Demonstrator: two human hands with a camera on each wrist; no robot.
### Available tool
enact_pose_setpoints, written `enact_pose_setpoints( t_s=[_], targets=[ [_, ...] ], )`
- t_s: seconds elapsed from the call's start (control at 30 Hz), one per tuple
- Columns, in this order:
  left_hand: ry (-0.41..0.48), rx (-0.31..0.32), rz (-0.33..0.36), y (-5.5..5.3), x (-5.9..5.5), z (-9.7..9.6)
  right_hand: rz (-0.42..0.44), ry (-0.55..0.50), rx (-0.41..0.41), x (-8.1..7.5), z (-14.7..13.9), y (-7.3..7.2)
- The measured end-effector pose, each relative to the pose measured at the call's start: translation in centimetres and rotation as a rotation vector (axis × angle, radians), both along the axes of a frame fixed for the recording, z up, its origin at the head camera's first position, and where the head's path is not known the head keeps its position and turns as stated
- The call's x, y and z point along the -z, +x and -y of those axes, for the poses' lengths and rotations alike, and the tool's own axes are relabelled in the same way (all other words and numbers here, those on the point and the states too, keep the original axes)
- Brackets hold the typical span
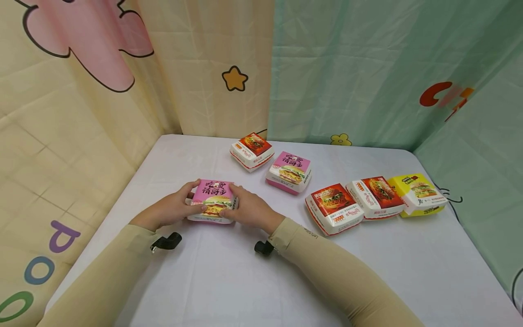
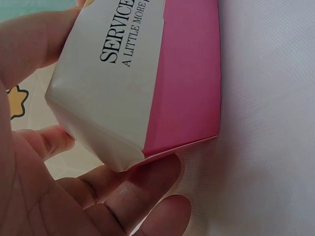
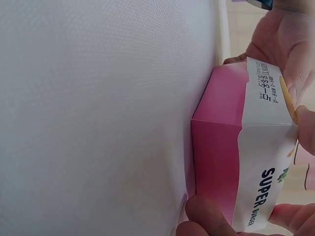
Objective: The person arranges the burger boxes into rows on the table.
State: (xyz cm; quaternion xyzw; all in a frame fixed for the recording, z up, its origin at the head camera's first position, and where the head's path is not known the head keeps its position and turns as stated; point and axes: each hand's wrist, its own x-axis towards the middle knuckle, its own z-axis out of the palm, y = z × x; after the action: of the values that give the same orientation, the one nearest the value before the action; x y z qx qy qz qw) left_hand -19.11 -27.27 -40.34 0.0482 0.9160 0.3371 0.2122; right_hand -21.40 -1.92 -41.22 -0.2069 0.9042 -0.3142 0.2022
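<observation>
At the near edge, two beige sleeves (image 1: 102, 272) extend over the white-covered bench (image 1: 229, 290). A black wrist fitting (image 1: 166, 241) shows at the left cuff, and a second black fitting (image 1: 264, 248) at the right.

Beyond the cuffs, the left hand (image 1: 171, 209) and the right hand (image 1: 253, 206) hold one pink-and-white burger box (image 1: 213, 200) from opposite sides. Both grips are occupied: the left grip bears on the box's left side, the right grip on its right side, thumbs toward the near face and fingers toward the far corners. The held box is upright on the left part of the bench; whether its base touches the cloth or sits just above it cannot be determined. The left wrist view records the print "SERVICE" on its white upper part; the right wrist view records "SUPER BURGER".

To the right, well apart from the hands, three boxes form a slanting row: a red-topped white box (image 1: 335, 209), a second red-topped box (image 1: 376, 197) just beside it, and a yellow box (image 1: 418, 194) at the outer end.

Farther back, near the middle, stands another pink box (image 1: 289, 172). Beside it, to the left and nearest the bench's far edge, is a third red-topped box (image 1: 251, 152).

Behind the bench hangs a printed curtain (image 1: 212, 106), beige at left and green at right, bearing an orange star (image 1: 234, 78).
</observation>
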Motion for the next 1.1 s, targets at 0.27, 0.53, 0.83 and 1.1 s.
enact_pose_setpoints(
  t_s=[0.27, 0.53, 0.83, 1.1],
  targets=[
    [-0.003, 0.001, -0.006, 0.02, 0.0, -0.02, -0.011, -0.005, -0.001, 0.2, 0.02, -0.02],
    [-0.011, 0.003, -0.011, 0.06, -0.17, -0.13, -0.009, -0.001, 0.012, 0.1, -0.04, 0.06],
    [-0.02, 0.004, -0.013, 0.2, -0.32, -0.21, -0.012, -0.012, 0.007, 0.18, -0.11, 0.02],
    [-0.005, 0.002, -0.008, 0.11, -0.04, -0.02, -0.012, -0.019, 0.011, 0.32, -0.09, 0.03]
  ],
)
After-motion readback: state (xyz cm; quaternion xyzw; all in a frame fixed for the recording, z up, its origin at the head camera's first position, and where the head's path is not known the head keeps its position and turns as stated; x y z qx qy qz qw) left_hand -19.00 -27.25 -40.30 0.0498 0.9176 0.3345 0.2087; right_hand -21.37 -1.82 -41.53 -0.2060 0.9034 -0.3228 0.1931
